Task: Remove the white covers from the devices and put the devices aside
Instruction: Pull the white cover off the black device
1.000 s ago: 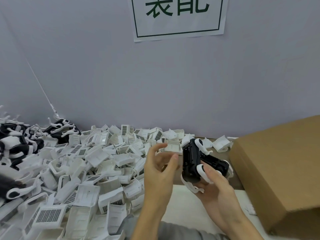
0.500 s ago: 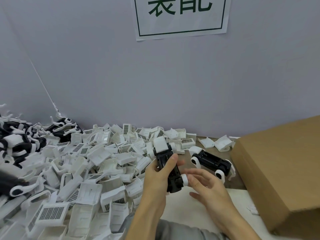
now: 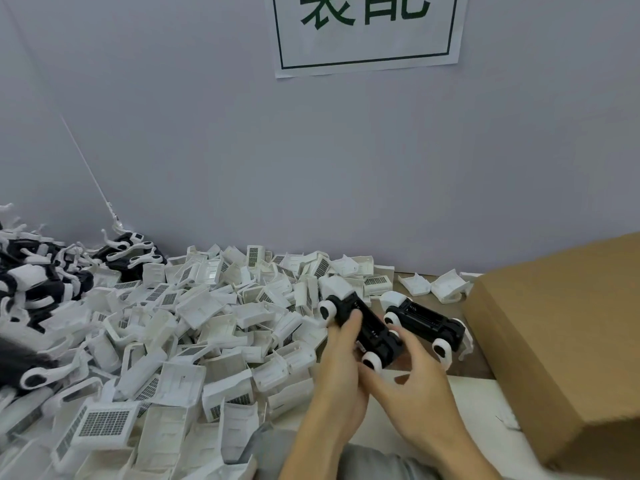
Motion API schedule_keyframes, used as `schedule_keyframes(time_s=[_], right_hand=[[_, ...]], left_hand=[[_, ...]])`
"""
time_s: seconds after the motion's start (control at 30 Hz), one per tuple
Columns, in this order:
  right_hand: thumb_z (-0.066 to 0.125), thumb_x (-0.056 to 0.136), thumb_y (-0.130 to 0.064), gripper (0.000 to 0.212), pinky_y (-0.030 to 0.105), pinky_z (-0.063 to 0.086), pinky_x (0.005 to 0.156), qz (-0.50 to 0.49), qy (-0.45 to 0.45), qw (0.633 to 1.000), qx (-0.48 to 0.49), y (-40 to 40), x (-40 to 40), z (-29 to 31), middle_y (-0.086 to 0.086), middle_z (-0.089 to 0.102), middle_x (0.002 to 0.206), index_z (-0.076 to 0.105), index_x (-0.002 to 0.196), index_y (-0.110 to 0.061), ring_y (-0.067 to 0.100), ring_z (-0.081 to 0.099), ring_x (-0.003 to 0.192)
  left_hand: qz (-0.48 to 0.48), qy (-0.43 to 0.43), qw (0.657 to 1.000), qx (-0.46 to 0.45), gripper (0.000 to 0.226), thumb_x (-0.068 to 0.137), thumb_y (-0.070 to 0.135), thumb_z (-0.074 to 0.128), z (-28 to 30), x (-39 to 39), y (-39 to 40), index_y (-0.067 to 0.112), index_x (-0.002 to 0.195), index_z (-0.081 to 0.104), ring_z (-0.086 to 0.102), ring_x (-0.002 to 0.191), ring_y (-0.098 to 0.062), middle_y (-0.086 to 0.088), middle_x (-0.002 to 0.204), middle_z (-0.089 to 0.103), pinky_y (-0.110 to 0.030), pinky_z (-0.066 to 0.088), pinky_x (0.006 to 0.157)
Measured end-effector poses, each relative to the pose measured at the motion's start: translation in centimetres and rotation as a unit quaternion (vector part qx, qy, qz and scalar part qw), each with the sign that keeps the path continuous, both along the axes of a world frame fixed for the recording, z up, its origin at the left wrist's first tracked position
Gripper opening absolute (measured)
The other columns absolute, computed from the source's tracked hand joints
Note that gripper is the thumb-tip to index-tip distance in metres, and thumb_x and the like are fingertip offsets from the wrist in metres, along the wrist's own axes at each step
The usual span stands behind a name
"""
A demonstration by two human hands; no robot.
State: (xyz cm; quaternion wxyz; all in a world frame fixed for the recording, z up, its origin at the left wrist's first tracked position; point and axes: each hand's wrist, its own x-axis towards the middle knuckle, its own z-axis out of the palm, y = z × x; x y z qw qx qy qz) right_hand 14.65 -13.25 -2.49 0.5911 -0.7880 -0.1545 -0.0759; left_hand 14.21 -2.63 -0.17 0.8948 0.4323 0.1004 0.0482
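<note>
Right hand (image 3: pixel 412 389) has closed in, left hand (image 3: pixel 341 355) gripping device (image 3: pixel 370 332), covers (image 3: pixel 194 327) alongside

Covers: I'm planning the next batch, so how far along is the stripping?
Done: a big pile of covers lies on the table, and one black device lies aside by the box. In hand: the left hand grips another device, cover still on its far end; the right hand touches it. Left: a heap of devices at far left, possibly still covered.
</note>
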Motion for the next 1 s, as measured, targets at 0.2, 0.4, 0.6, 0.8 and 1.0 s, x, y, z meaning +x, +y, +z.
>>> schedule_keyframes(time_s=[0.2, 0.4, 0.6, 0.8, 1.0], right_hand=[[0.074, 0.056, -0.059, 0.049, 0.017, 0.050, 0.068, -0.036, -0.019, 0.999, -0.029, -0.4, 0.3, -0.4, -0.029, 0.069, 0.097, 0.052, 0.099, -0.053, -0.007, 0.066, 0.091], [0.071, 0.058, -0.062, 0.058, 0.022, 0.052, 0.079, -0.023, -0.011, 0.997, -0.078, -0.2, 0.5, -0.8, -0.029, 0.065, 0.103, 0.047, 0.109, -0.053, -0.011, 0.060, 0.101], [0.070, 0.083, -0.004, 0.054, 0.007, 0.046, 0.087, 0.049, -0.019, 0.998, -0.026, -0.5, 0.5, -0.9, -0.028, 0.067, 0.113, 0.056, 0.119, -0.042, -0.006, 0.061, 0.111], [0.074, 0.087, -0.005, 0.058, 0.015, 0.053, 0.084, 0.068, 0.067, 0.983, 0.158, -1.1, 0.9, -0.6, -0.011, 0.071, 0.117, 0.052, 0.132, -0.033, 0.003, 0.066, 0.109], [0.086, 0.075, -0.022, 0.032, 0.001, 0.046, 0.065, -0.057, 0.054, 0.981, 0.177, -1.2, 1.4, 0.1, -0.010, 0.073, 0.103, 0.073, 0.104, -0.027, -0.015, 0.063, 0.088]], left_hand=[[0.003, -0.053, 0.986, 0.156, 0.035, 0.094, 0.028, 0.070, -1.1, 0.2, -0.2, 0.022, 0.127, 0.060, 0.071, 0.109, -0.013, 0.002, 0.112, 0.076, -0.026, 0.057, 0.088], [0.046, -0.059, 0.970, 0.232, 0.020, 0.097, 0.021, 0.067, -1.2, 0.0, 0.1, 0.026, 0.116, 0.065, 0.071, 0.103, -0.006, 0.008, 0.107, 0.077, -0.023, 0.056, 0.085], [0.051, -0.098, 0.876, 0.470, 0.031, 0.083, 0.007, 0.075, -1.5, 0.0, 1.0, 0.033, 0.099, 0.071, 0.070, 0.092, -0.003, 0.018, 0.093, 0.075, -0.025, 0.055, 0.085], [0.036, -0.117, 0.805, 0.580, 0.027, 0.081, 0.010, 0.073, -1.7, -0.1, 1.4, 0.025, 0.102, 0.072, 0.067, 0.088, -0.005, 0.014, 0.093, 0.074, -0.035, 0.055, 0.082], [0.019, -0.153, 0.693, 0.704, 0.021, 0.085, 0.014, 0.070, -1.6, -0.3, 1.0, 0.024, 0.103, 0.066, 0.064, 0.092, -0.014, 0.009, 0.099, 0.072, -0.035, 0.051, 0.077]])
